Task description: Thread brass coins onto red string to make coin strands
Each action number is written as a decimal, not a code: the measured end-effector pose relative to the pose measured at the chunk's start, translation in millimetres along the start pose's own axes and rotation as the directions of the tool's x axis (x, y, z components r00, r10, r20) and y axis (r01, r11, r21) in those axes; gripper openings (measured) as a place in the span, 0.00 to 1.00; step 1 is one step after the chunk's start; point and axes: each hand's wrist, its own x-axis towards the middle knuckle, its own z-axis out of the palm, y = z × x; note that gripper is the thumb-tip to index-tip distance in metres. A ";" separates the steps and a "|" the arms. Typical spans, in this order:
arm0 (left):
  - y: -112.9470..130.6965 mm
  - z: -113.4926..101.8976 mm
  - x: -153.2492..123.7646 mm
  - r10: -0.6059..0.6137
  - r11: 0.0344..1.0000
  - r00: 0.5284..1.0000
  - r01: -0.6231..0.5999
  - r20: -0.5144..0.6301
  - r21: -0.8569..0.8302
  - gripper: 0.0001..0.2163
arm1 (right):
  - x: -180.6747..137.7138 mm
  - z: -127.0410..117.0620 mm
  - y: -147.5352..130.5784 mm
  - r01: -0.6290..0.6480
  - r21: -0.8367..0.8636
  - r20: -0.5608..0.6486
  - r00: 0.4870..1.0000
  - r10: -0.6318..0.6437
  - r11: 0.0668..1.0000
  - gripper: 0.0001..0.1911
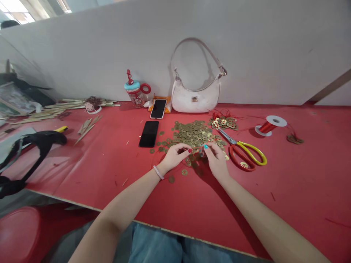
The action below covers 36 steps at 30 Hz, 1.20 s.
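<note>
My left hand [175, 156], with a beaded bracelet at the wrist, pinches a thin red cord [193, 155] between thumb and finger. Close beside it, the fingertips of my right hand [216, 159] are pressed together. What they grip is blurred and hard to make out. Several brass-coloured coins hang or lie just below the fingertips. Behind both hands spreads a heap of coins with holes [192, 132], and a few loose ones lie nearer to me. Scissors [233, 141] with red and yellow handles lie right of my right hand.
A spool of red cord [270, 126] and a small tied coin bundle [294, 139] are on the right. Two phones, a black one [148, 134] nearer, lie left of the heap. A cup [136, 95] and a pale handbag [196, 98] stand by the partition. Bamboo strips [55, 109] lie far left.
</note>
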 end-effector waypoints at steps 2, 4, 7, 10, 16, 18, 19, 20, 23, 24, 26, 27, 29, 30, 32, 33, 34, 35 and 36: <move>-1.6 -1.3 1.3 -0.013 1.000 0.997 0.012 -0.078 -0.017 0.09 | -2.1 0.1 -1.1 0.090 -0.083 0.168 0.983 -0.075 0.992 0.07; -3.2 -2.7 2.7 -0.006 1.000 0.987 0.005 -0.162 -0.002 0.09 | -4.9 1.4 -0.2 0.226 -0.212 0.338 0.930 -0.145 0.951 0.07; -4.4 -4.4 3.9 0.049 0.997 0.973 -0.034 -0.228 0.066 0.08 | -8.8 4.1 5.0 0.432 -0.365 0.466 0.851 -0.240 0.825 0.07; -3.6 -5.0 3.6 0.090 0.988 0.968 -0.057 -0.232 0.144 0.07 | -9.9 5.2 10.9 0.541 -0.392 0.499 0.805 -0.322 0.744 0.12; -0.9 -5.6 1.2 0.157 0.944 0.985 -0.128 -0.074 0.303 0.08 | -4.8 0.4 6.9 0.612 -0.357 0.439 0.777 -0.452 0.706 0.13; 0.1 -4.8 -0.2 0.150 0.933 0.989 -0.134 -0.020 0.334 0.08 | -2.5 -1.6 3.2 0.620 -0.368 0.380 0.780 -0.496 0.693 0.12; 0.7 -4.0 -0.9 0.138 0.930 0.990 -0.127 -0.007 0.345 0.07 | -1.4 -2.4 2.0 0.616 -0.383 0.350 0.787 -0.508 0.689 0.11; 1.4 -3.1 -1.7 0.125 0.929 0.992 -0.117 0.001 0.351 0.07 | -0.4 -3.0 1.5 0.607 -0.396 0.323 0.795 -0.514 0.689 0.11; 3.9 -0.7 -4.0 0.094 0.933 0.995 -0.093 0.014 0.349 0.07 | 1.5 -3.3 4.4 0.548 -0.415 0.280 0.837 -0.471 0.727 0.10; 4.8 -0.2 -4.6 0.088 0.935 0.996 -0.089 0.017 0.343 0.06 | 1.7 -3.0 6.3 0.508 -0.412 0.271 0.861 -0.430 0.757 0.10; 6.7 0.0 -5.3 0.081 0.939 0.997 -0.082 0.017 0.335 0.05 | 1.5 -2.2 10.0 0.403 -0.392 0.260 0.911 -0.321 0.827 0.10; 7.4 -0.2 -5.4 0.080 0.940 0.997 -0.080 0.014 0.333 0.05 | 1.3 -1.8 11.3 0.354 -0.381 0.260 0.928 -0.268 0.854 0.10; 8.3 -0.8 -5.5 0.086 0.939 0.996 -0.084 0.008 0.332 0.05 | 1.1 -1.6 12.2 0.301 -0.371 0.272 0.940 -0.207 0.879 0.09; 8.4 -1.0 -5.5 0.092 0.939 0.996 -0.089 0.007 0.333 0.05 | 1.1 -1.6 11.8 0.298 -0.373 0.280 0.939 -0.200 0.879 0.08; 8.0 -1.5 -5.4 0.105 0.939 0.994 -0.102 0.009 0.329 0.06 | 1.4 -2.0 10.2 0.308 -0.380 0.284 0.936 -0.206 0.872 0.07; 7.6 -1.6 -5.4 0.112 0.940 0.994 -0.108 0.007 0.323 0.06 | 1.6 -2.2 9.2 0.307 -0.380 0.280 0.937 -0.208 0.873 0.07; 7.1 -1.8 -5.3 0.118 0.941 0.993 -0.112 0.002 0.318 0.06 | 1.8 -2.4 8.2 0.302 -0.377 0.273 0.940 -0.206 0.876 0.07; 6.7 -2.0 -5.1 0.125 0.942 0.992 -0.118 -0.003 0.314 0.06 | 1.9 -2.5 7.4 0.295 -0.375 0.266 0.942 -0.202 0.879 0.06; 6.5 -2.3 -4.9 0.138 0.941 0.990 -0.128 -0.009 0.312 0.06 | 2.0 -2.5 6.7 0.288 -0.375 0.263 0.945 -0.197 0.881 0.06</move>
